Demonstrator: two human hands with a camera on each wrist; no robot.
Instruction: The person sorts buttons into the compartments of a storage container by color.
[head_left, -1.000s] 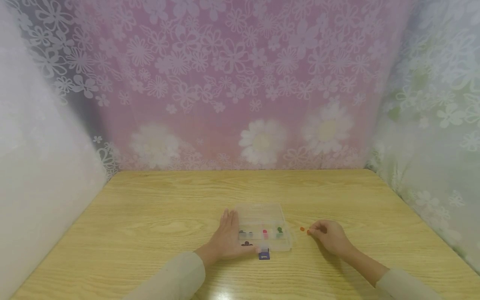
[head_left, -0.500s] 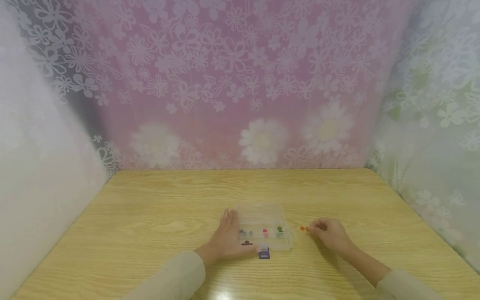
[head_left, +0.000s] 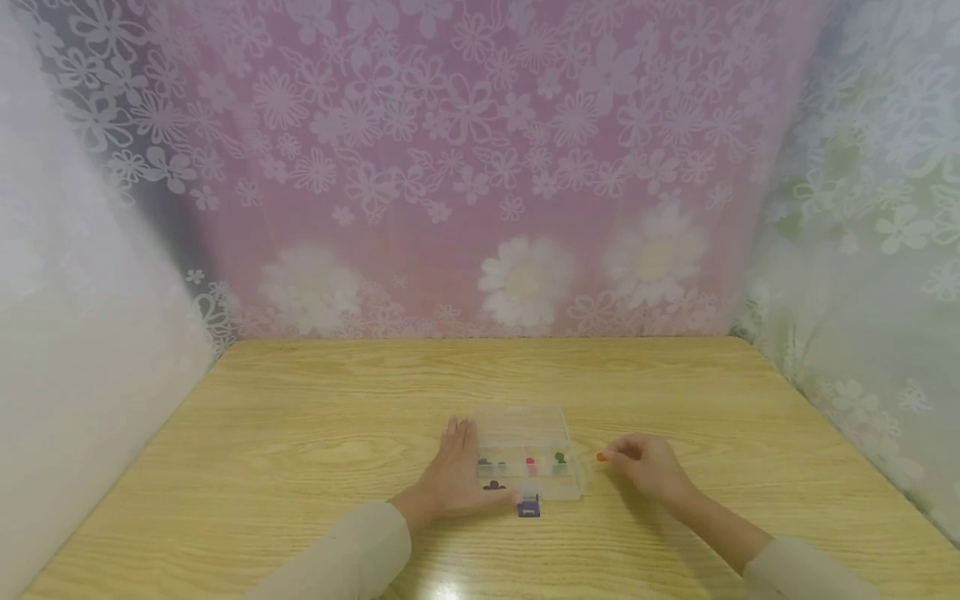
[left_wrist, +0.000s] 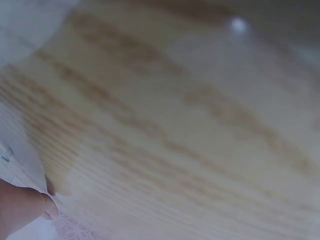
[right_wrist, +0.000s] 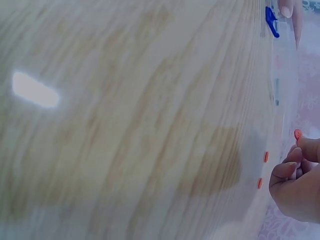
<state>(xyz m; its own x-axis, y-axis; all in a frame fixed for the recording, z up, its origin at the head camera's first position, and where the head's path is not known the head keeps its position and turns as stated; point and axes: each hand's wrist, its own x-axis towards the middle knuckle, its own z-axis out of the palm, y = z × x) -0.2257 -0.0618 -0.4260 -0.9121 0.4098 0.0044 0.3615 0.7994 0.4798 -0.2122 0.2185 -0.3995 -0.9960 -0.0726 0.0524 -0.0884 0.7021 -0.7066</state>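
In the head view, my left hand (head_left: pixel 453 479) rests against the left side of a clear plastic box (head_left: pixel 566 487), its fingers straight and its thumb along the front edge. The lid stands open at the back, and a blue latch (head_left: pixel 528 507) sticks out in front. Inside, dark buttons (head_left: pixel 493 486), pink ones (head_left: pixel 530 465) and green ones (head_left: pixel 559 459) lie in separate compartments. To the right of the box, my right hand (head_left: pixel 652 468) pinches an orange button (right_wrist: pixel 298 134) between thumb and fingertip. Two more orange buttons (right_wrist: pixel 265 157) lie below that hand in the right wrist view.
A wood-grain table (head_left: pixel 300 400) carries everything. Flower-patterned curtains (head_left: pixel 517 167) enclose it at the back and both sides. Only part of the left hand (left_wrist: pixel 22 210) shows in the left wrist view, with tabletop filling most of it.
My right hand has shifted slightly left, toward the box, with an orange button at its fingertips. Two orange spots showed in the head view before; one shows now. The left hand has stayed put.
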